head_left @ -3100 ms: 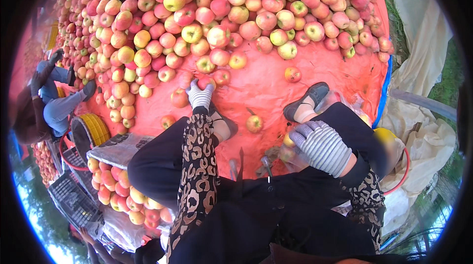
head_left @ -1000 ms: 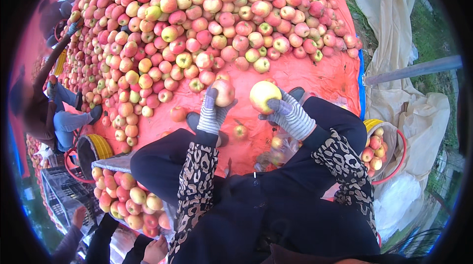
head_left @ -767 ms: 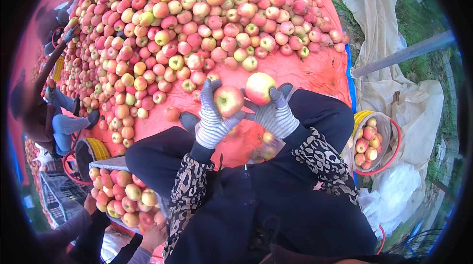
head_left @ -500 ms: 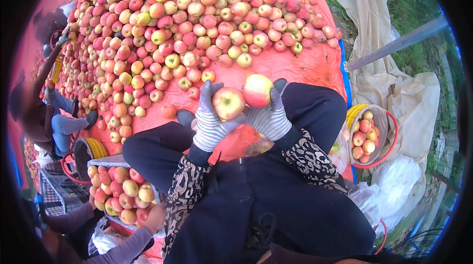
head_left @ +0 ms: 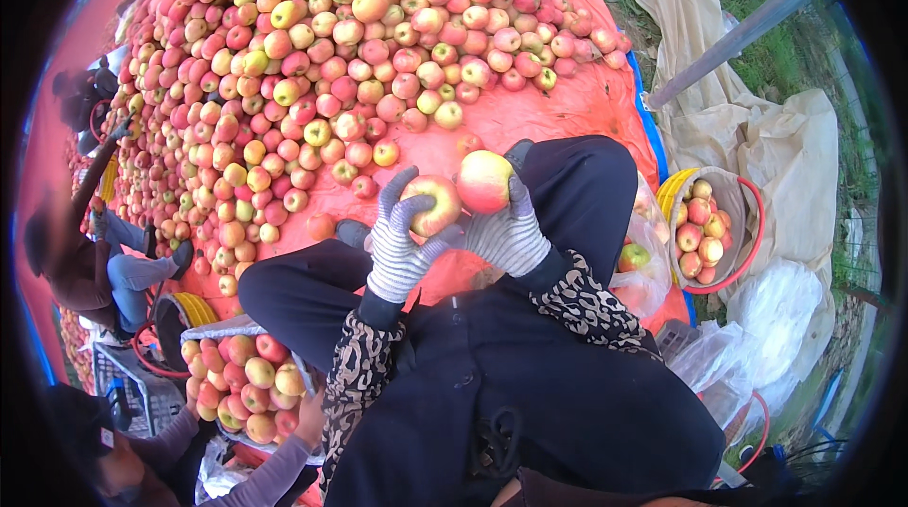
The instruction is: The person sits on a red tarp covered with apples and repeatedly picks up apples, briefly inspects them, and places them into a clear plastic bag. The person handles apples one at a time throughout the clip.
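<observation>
Both of my hands wear grey-and-white striped gloves and are raised between my bent knees. My left hand [head_left: 402, 247] is closed round a red-and-yellow apple [head_left: 437, 193], with fingers over its left side and front. My right hand [head_left: 513, 235] grips a second apple [head_left: 484, 183], yellow on top and red below, from its right side. The two apples sit side by side and seem to touch. Beyond them lies a large heap of red and yellow apples [head_left: 378, 53] on a red tarp [head_left: 567, 119].
At my right stands a yellow basket [head_left: 669, 200] of apples with a red handle; clear plastic bags [head_left: 780, 318] lie near it. On my left, a co-worker's hand [head_left: 310, 420] touches a lined container of apples [head_left: 248, 384]. Another person [head_left: 80, 261] sits further left. A metal pole [head_left: 728, 42] slants at the right.
My left fingers have shifted further over their apple, which is turned differently. The two apples have come closer together. The whole view has shifted slightly, and the co-worker at lower left shows more.
</observation>
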{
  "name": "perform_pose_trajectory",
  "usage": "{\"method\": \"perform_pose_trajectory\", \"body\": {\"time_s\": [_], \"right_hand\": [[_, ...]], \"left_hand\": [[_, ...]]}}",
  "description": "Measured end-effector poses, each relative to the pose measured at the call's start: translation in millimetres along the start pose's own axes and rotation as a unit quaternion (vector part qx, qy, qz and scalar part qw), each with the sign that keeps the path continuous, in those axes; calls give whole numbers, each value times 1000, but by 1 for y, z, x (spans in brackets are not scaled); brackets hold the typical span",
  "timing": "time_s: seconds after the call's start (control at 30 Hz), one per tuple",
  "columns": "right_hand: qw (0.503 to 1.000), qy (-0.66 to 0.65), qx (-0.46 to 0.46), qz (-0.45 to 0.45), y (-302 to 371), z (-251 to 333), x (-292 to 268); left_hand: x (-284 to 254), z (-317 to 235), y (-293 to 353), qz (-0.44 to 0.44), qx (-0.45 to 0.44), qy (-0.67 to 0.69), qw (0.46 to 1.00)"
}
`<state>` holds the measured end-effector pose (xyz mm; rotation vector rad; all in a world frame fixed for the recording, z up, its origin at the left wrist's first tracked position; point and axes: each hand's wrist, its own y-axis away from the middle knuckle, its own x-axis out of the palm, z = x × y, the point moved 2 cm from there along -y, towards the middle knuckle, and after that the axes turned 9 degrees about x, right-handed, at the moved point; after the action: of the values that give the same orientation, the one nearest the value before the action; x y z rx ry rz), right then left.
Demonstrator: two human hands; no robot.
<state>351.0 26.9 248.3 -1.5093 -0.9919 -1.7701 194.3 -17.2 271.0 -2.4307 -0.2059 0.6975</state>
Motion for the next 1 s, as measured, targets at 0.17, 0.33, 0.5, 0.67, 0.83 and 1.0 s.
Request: {"method": "perform_pose_trajectory", "body": {"time_s": [0.17, 0.33, 0.5, 0.67, 0.83, 1.0], "right_hand": [[999, -19, -37, -8, 14, 1, 6], [998, -43, -53, 12, 22, 5, 1], [996, -50, -75, 24, 32, 8, 3], [996, -16, -71, 43, 39, 13, 0], [994, 70, -90, 4, 41, 9, -18], [998, 7, -53, 32, 43, 5, -12]], "left_hand": [[10, -19, -6, -3, -21, 19, 1000], [21, -11, 0, -7, 7, 67, 998], [27, -21, -3, 60, -22, 69, 996], [39, -35, -5, 14, -294, 403, 867], [46, -16, 11, 25, -265, 297, 917], [37, -22, -2, 51, -202, 130, 969]]}}
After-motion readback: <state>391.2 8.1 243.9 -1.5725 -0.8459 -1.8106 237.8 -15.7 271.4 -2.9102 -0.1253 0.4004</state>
